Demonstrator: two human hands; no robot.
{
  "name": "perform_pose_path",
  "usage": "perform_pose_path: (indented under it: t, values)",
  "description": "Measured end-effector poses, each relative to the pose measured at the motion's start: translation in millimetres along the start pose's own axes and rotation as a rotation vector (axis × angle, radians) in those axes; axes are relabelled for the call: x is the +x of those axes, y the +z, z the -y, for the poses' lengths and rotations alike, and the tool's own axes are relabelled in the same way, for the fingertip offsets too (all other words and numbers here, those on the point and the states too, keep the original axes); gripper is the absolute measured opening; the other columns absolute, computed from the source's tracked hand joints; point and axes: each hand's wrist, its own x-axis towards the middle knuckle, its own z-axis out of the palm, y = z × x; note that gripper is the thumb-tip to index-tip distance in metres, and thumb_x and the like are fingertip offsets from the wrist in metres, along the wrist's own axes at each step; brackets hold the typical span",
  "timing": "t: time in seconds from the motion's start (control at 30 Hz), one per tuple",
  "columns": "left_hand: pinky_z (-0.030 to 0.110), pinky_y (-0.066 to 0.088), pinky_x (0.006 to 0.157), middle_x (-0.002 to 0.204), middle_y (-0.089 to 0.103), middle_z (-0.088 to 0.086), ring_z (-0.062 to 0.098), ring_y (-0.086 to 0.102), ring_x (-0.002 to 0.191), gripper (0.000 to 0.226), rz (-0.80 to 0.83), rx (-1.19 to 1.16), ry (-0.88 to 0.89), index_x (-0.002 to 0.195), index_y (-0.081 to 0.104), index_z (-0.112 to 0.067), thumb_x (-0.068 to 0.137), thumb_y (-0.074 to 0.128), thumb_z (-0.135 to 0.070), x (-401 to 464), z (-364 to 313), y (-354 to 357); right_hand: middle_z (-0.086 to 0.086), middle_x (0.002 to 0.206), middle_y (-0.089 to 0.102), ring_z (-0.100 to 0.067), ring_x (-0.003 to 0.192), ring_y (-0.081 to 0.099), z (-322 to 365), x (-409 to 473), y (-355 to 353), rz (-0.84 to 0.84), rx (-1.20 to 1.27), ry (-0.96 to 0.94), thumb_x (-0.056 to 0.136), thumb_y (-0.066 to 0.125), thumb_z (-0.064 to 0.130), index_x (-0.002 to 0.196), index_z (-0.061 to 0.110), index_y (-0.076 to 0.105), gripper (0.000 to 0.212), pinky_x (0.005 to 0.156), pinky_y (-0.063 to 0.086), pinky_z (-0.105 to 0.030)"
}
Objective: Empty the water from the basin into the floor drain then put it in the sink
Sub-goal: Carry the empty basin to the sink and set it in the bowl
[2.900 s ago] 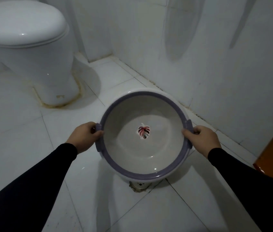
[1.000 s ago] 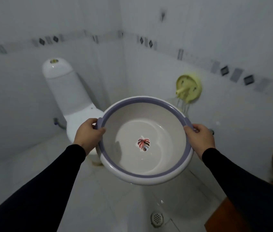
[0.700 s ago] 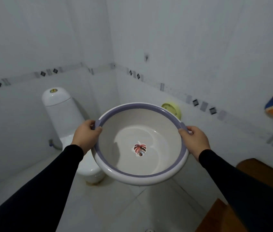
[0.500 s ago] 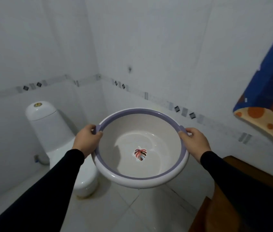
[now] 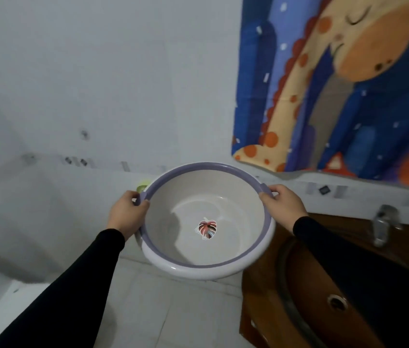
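A white round basin [image 5: 193, 270] with a purple rim and a red leaf sticker on its bottom hangs in the air at the centre of the head view. No water shows inside it. My left hand [image 5: 127, 213] grips its left handle and my right hand [image 5: 283, 203] grips its right handle. The basin sits level, left of and a little above the brown wooden sink [image 5: 319, 292] at the lower right, whose dark bowl has a small round drain hole. The floor drain is out of view.
A metal tap [image 5: 381, 224] stands at the sink's back edge. A blue and orange patterned cloth [image 5: 336, 84] hangs on the white tiled wall above the sink. White floor tiles [image 5: 163, 312] lie below the basin. A yellow-green fitting [image 5: 142, 185] peeks out behind the basin's left rim.
The basin has been lifted off the floor and carried to the right, away from the toilet. The toilet has left the view; the sink, tap and hanging cloth have come in.
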Motion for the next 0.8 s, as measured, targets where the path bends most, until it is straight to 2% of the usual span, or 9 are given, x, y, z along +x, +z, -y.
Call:
perform_pose_path:
  t: [0.13,0.27,0.37,0.47,0.6,0.8]
  values:
    - [0.031,0.041,0.067,0.094,0.062,0.001,0.02,0.057,0.081,0.033,0.091,0.031,0.067,0.114,0.059,-0.016,0.085,0.057,-0.031,-6,-38,40,-0.004,0.079,0.064,-0.019,0.076,0.061,-25,-12,-47,-0.089,-0.039,0.035,0.086,0.051,0.048,0.101,0.017,0.058,0.036,0.058,0.042,-0.027]
    - [0.024,0.038,0.056,0.081,0.058,-0.007,0.012,0.055,0.072,0.032,0.163,0.027,0.111,0.115,0.057,-0.015,0.086,0.057,-0.03,-24,-73,80,0.009,0.085,0.062,-0.01,0.075,0.058,-54,-28,-94,-0.151,-0.064,0.089,0.086,0.052,0.049,0.106,0.026,0.055,0.031,0.058,0.042,-0.025]
    - [0.032,0.045,0.068,0.09,0.065,0.004,0.025,0.061,0.084,0.032,0.22,0.068,0.129,0.115,0.056,-0.015,0.088,0.055,-0.031,-39,-95,106,0.003,0.086,0.062,-0.014,0.077,0.058,-74,-41,-124,-0.183,-0.108,0.102,0.088,0.052,0.045,0.105,0.022,0.055,0.029,0.061,0.046,-0.027]
    - [0.035,0.045,0.073,0.096,0.066,0.01,0.03,0.061,0.088,0.034,0.252,0.102,0.149,0.115,0.055,-0.013,0.091,0.051,-0.036,-60,-114,132,0.0,0.087,0.064,-0.02,0.081,0.061,-96,-55,-151,-0.19,-0.113,0.12,0.088,0.052,0.042,0.104,0.02,0.056,0.028,0.07,0.049,-0.035]
    - [0.036,0.045,0.068,0.096,0.066,0.014,0.033,0.061,0.086,0.036,0.304,0.186,0.168,0.113,0.053,-0.01,0.095,0.045,-0.04,-91,-131,171,-0.003,0.08,0.063,-0.022,0.075,0.062,-131,-75,-191,-0.168,-0.112,0.156,0.087,0.053,0.042,0.095,0.022,0.053,0.022,0.067,0.048,-0.036]
    - [0.035,0.041,0.07,0.097,0.063,0.013,0.03,0.055,0.082,0.032,0.345,0.248,0.137,0.109,0.053,-0.009,0.096,0.047,-0.037,-138,-147,218,-0.003,0.082,0.064,-0.02,0.072,0.063,-188,-98,-232,-0.089,-0.088,0.206,0.088,0.054,0.043,0.104,0.022,0.052,0.026,0.062,0.048,-0.033]
